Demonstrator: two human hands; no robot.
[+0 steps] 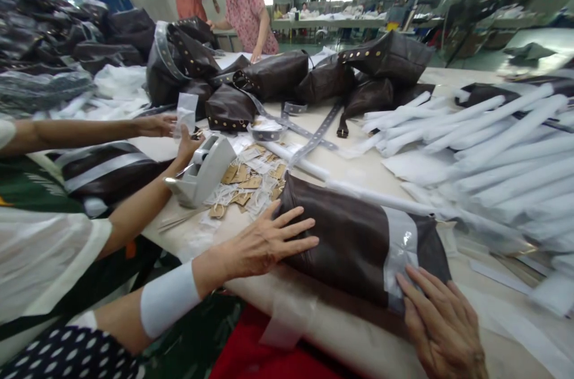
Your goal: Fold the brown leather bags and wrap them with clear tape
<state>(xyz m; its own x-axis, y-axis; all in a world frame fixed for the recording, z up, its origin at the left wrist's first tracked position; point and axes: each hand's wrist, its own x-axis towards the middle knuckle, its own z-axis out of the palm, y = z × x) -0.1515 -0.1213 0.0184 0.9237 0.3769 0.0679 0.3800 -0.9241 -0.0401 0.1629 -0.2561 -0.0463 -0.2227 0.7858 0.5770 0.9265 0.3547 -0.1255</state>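
Observation:
A dark brown leather bag [341, 229] lies on its side at the table's front edge, with a pale translucent band [400, 241] wrapped around its right part. My left hand [269, 238] rests on the bag's left end, fingers spread and grasping nothing. On the right, my right hand [442, 313] lies with outstretched fingers against the lower part of the band. Beyond my left hand is a heap of brown paper tags [244, 182] with white strings and small clear packets. A grey tape dispenser [206, 167] stands beside the heap.
At left, a co-worker's hands [186, 143] hold a clear piece of plastic [186, 111]. White paper rolls [506, 146] are piled on the right. Brown bags [273, 77] and studded straps [314, 134] lie behind. Another person [246, 8] stands across the table.

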